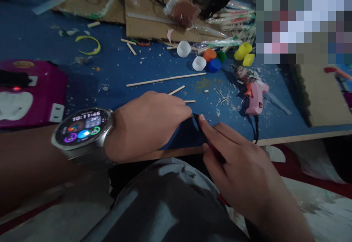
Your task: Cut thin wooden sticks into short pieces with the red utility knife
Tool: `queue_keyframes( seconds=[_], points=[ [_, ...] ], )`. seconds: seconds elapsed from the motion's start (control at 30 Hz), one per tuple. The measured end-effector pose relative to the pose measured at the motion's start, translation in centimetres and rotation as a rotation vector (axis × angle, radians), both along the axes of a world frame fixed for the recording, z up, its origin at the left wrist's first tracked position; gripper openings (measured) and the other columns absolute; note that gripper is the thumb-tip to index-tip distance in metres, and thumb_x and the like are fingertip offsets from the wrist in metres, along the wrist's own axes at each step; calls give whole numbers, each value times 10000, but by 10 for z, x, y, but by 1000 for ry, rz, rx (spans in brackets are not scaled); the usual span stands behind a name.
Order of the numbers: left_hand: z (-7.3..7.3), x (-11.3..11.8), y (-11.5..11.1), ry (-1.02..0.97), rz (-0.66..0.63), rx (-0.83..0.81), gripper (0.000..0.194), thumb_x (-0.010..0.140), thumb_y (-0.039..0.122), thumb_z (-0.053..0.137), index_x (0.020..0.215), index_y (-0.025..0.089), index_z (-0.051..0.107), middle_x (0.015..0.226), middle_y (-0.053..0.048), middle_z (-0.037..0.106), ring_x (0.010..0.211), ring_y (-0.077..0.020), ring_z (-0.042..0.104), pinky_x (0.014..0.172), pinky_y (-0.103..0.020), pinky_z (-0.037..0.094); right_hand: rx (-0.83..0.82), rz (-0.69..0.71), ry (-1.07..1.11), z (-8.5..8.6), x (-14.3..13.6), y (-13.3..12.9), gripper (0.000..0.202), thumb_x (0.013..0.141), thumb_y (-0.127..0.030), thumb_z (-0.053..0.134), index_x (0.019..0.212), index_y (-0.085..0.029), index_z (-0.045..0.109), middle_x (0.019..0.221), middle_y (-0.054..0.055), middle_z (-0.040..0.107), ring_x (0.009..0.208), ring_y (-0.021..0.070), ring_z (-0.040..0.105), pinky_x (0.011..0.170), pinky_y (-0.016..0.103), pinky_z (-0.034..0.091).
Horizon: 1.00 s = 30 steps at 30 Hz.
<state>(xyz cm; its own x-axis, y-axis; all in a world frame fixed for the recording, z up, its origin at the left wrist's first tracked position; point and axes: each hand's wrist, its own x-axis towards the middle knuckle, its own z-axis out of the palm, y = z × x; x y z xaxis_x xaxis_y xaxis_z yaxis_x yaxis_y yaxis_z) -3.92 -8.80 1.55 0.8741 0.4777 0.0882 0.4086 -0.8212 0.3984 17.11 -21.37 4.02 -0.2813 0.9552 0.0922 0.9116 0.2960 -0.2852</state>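
My left hand (pixel 152 123), a smartwatch (pixel 82 126) on its wrist, is closed low over the front of the blue table, its thumb and fingertips pinched together. What they hold is hidden. A utility knife (pixel 202 129) with a dark blade and some red on its handle is gripped in my right hand (pixel 233 157); the blade's tip points at the left fingertips. Just beyond the left hand lie short pieces of wooden stick (pixel 176 90). A longer thin wooden stick (pixel 166 79) rests farther back.
At right sits a pink glue gun (pixel 255 97), its cord running over the table edge. Bottle caps (pixel 199 63) cluster near the back, with cardboard (pixel 156 29) and bundled sticks (pixel 236 20) behind. A magenta box with sockets (pixel 52 91) stands at left. Scraps dot the blue table (pixel 110 66).
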Motion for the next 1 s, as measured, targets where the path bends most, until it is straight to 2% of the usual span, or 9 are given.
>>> queue_keyframes(
  seconds=[0.13,0.23,0.43,0.53,0.6,0.7,0.83,0.9,1.0],
  points=[
    [0,1,1,-9,-1,-2,341,1061,185,426,995,224,758,1003,-92,837,920,-319,790,765,-442,506,9,-10,-7,-1,-3,1,506,1080,-126,509,1509,17,737,1028,150,840,760,273,813,568,381,643],
    [1,1,0,-18,0,-18,330,1059,181,439,1008,225,762,975,-74,827,879,-297,768,735,-424,474,0,-20,14,-1,-6,4,499,1081,-115,505,1496,28,742,1062,165,847,812,287,829,623,398,673],
    [2,0,-1,-26,3,-55,209,1062,279,553,920,229,697,945,-62,799,787,-252,705,695,-390,430,-34,-49,47,0,-9,9,511,1082,-117,496,1522,-14,733,1142,168,853,910,303,846,678,408,675],
    [6,3,0,6,8,-61,248,1057,217,508,853,233,648,874,-54,759,717,-233,650,667,-386,397,-45,-54,46,0,-9,12,523,1075,-119,502,1535,-18,730,1116,167,843,884,304,832,678,414,652],
    [11,7,0,95,41,-79,287,1042,157,475,817,233,635,828,-48,741,707,-230,639,663,-382,386,-52,-62,52,0,-10,14,544,1067,-114,508,1561,-12,712,1102,167,832,895,318,825,686,428,639],
    [17,11,1,232,81,-120,289,1026,124,493,839,223,690,859,-49,777,768,-237,688,692,-370,416,-82,-70,80,-1,-11,16,570,1056,-102,518,1592,-12,689,1087,157,819,916,328,817,715,441,628],
    [15,10,2,192,92,-90,299,1048,183,502,931,221,774,988,-65,839,869,-257,747,737,-370,465,-110,-45,121,2,0,18,575,1045,-100,536,1596,-47,693,1128,150,807,989,325,792,801,442,623],
    [12,9,2,150,79,-59,303,1053,214,507,976,224,800,1020,-66,852,896,-263,761,756,-372,481,-122,-37,126,4,10,20,549,1042,-119,573,1569,-103,729,1097,119,808,913,286,775,773,410,608],
    [11,10,1,161,73,-23,315,1054,222,510,1064,226,825,1093,-77,866,983,-288,784,780,-380,494,-118,-5,138,7,23,24,515,1033,-124,609,1525,-115,760,1062,105,810,882,265,772,842,412,633]
  ],
)
